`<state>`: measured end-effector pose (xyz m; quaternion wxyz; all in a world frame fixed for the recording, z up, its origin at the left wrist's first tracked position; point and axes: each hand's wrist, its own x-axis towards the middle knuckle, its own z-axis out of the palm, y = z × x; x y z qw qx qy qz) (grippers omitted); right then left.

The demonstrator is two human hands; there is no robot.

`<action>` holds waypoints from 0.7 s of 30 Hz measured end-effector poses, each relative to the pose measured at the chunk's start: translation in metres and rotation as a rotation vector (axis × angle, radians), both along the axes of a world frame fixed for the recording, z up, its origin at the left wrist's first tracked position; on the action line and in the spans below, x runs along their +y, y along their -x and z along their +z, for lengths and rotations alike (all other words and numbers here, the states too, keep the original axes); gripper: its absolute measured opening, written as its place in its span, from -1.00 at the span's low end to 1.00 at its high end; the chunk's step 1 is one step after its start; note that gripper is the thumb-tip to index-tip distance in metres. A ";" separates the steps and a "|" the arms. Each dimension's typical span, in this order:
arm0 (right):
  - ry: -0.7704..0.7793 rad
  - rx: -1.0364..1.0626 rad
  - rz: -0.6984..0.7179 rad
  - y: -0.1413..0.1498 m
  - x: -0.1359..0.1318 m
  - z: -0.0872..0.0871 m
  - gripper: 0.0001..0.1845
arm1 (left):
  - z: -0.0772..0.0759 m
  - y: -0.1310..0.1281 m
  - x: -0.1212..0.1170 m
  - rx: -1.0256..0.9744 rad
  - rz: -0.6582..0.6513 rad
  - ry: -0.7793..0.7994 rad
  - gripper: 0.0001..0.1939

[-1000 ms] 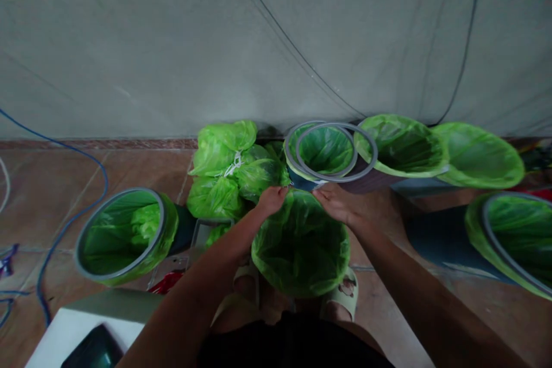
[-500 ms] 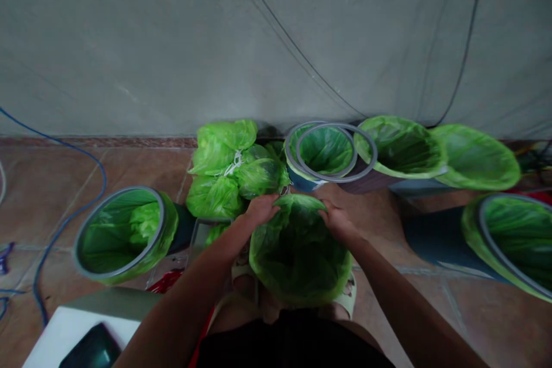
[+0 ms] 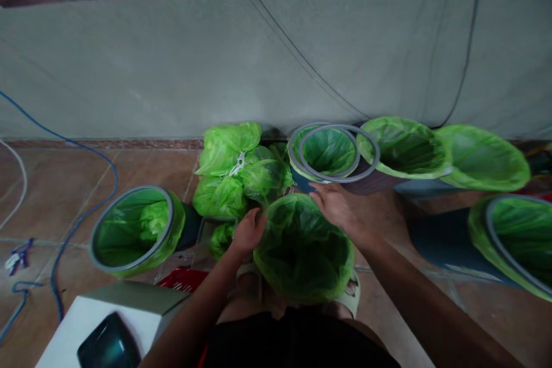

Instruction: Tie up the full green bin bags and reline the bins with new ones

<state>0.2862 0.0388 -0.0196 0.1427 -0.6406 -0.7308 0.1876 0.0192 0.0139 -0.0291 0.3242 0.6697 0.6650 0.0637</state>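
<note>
A bin lined with a green bag (image 3: 304, 276) stands between my feet, the bag folded over its rim. At the left side of that rim is my left hand (image 3: 249, 233), its thumb and fingers apart; whether it touches the bag I cannot tell. My right hand (image 3: 334, 206) is above the far right of the rim with fingers stretched forward, holding nothing. Just beyond its fingertips, a loose grey ring (image 3: 374, 146) lies across a lined bin (image 3: 302, 179), overlapping the bin's own grey rim ring (image 3: 293, 152).
Tied green bags (image 3: 233, 149) are piled by the wall. A ringed bin (image 3: 97, 241) stands left, another (image 3: 440, 238) right; lined bins (image 3: 405, 144) line the wall. A white box (image 3: 64, 328) carries a dark object (image 3: 107, 345). A blue cable (image 3: 81, 215) crosses the floor.
Both hands have let go of the bag's far edge. My left hand has moved left and nearer to me; the right has moved slightly forward towards the grey rings. The view has shifted slightly.
</note>
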 end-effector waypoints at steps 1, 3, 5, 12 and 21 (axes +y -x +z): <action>0.009 -0.009 0.066 0.006 0.008 0.001 -0.61 | -0.001 -0.001 -0.005 0.035 -0.010 0.032 -0.60; 0.071 -0.031 0.171 0.015 0.019 -0.003 -0.68 | -0.004 -0.006 -0.011 0.120 -0.055 0.091 -0.63; 0.141 -0.059 0.225 0.021 0.024 -0.010 -0.71 | -0.006 -0.011 -0.012 0.224 -0.100 0.112 -0.66; 0.225 -0.243 0.088 0.018 0.015 -0.021 -0.70 | -0.010 -0.023 0.017 0.386 -0.223 0.001 -0.67; 0.328 -0.251 -0.448 -0.004 -0.068 -0.029 -0.53 | 0.001 -0.027 0.066 0.091 -0.121 -0.153 -0.40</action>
